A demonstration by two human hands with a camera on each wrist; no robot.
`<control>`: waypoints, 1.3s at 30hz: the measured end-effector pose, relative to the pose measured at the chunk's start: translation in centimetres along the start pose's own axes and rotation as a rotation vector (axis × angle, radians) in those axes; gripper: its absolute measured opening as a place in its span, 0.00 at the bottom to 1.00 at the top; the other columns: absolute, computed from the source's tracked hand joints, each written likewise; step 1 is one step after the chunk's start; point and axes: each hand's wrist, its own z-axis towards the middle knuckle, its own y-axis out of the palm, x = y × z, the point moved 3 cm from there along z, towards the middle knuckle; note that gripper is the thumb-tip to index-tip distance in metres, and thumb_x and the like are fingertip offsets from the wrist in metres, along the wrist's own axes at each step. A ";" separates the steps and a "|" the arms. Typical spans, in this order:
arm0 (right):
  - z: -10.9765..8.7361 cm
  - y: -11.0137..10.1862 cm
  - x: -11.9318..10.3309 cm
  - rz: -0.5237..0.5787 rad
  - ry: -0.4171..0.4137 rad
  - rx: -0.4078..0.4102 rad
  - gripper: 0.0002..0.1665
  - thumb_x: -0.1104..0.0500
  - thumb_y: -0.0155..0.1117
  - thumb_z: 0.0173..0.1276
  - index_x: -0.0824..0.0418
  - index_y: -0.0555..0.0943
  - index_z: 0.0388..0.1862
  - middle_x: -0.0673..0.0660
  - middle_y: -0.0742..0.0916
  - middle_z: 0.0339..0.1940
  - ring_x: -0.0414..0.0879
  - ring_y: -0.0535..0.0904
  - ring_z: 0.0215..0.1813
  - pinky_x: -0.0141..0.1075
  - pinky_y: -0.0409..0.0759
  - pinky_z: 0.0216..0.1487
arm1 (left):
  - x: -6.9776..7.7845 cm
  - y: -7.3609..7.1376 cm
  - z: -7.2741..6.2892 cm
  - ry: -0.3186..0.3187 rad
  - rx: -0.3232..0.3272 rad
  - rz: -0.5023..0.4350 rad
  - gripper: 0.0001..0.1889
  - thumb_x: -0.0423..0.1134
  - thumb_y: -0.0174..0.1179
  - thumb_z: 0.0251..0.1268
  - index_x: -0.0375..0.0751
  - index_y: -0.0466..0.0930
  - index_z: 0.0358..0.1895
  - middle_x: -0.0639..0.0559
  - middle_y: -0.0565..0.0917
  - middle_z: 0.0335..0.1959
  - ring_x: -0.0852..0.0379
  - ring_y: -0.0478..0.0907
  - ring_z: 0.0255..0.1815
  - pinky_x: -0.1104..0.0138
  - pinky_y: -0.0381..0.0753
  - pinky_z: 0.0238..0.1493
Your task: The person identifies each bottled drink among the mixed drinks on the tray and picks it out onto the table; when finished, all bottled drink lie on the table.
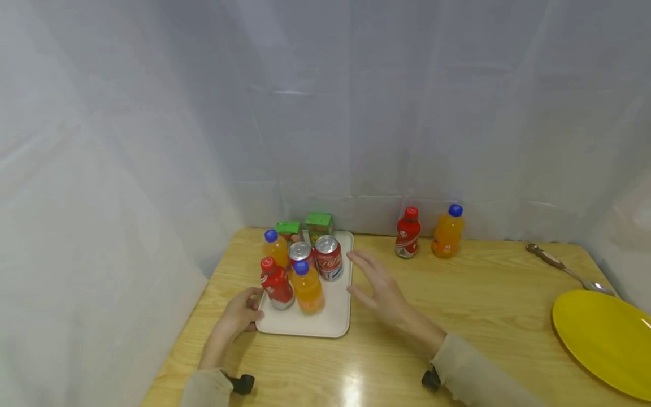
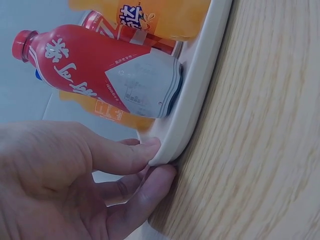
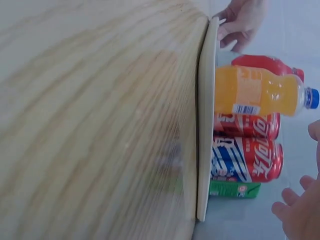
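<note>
A white tray (image 1: 333, 316) lies on the wooden table. My left hand (image 1: 237, 312) pinches its near left corner, thumb on the rim and fingers below, as the left wrist view shows. On the tray stand a red plastic bottle (image 1: 278, 287), an orange soda bottle (image 1: 308, 294) with a blue cap, and a second orange bottle (image 1: 275, 249) behind. Two red soda cans (image 1: 329, 261) are in the middle, and two green drink cartons (image 1: 319, 225) at the back. Beside the tray's right edge is my right hand (image 1: 385, 291), its fingers spread, holding nothing.
Another red bottle (image 1: 408, 233) and another orange bottle (image 1: 448, 233) stand at the back, right of the tray. Farther right lie a metal spoon (image 1: 569, 270) with a dark handle and a yellow plate (image 1: 605, 339). Pale sheeting (image 1: 381, 113) hangs behind the table.
</note>
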 end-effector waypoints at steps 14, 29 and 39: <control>1.6 3.6 -2.8 0.068 0.055 -0.127 0.50 0.58 0.73 0.70 0.58 0.59 0.85 0.60 0.70 0.82 0.56 0.69 0.81 0.55 0.70 0.81 | 0.0 -0.2 0.2 -0.010 -0.010 -0.016 0.31 0.22 0.61 0.68 0.31 0.68 0.75 0.38 0.75 0.44 0.50 0.79 0.40 0.62 0.88 0.35; 2.5 6.5 -3.7 0.127 0.127 -0.211 0.50 0.55 0.71 0.73 0.53 0.55 0.87 0.56 0.68 0.83 0.52 0.69 0.81 0.53 0.73 0.79 | -0.6 0.1 0.1 -0.023 -0.002 -0.045 0.32 0.22 0.61 0.68 0.30 0.68 0.75 0.39 0.76 0.45 0.50 0.79 0.40 0.62 0.88 0.35; 2.9 8.2 -3.6 0.136 0.219 -0.246 0.49 0.51 0.69 0.75 0.45 0.54 0.87 0.56 0.70 0.81 0.53 0.72 0.78 0.55 0.75 0.78 | -0.7 0.1 0.1 -0.015 -0.009 -0.068 0.31 0.22 0.61 0.68 0.30 0.68 0.75 0.38 0.76 0.45 0.50 0.80 0.40 0.61 0.89 0.36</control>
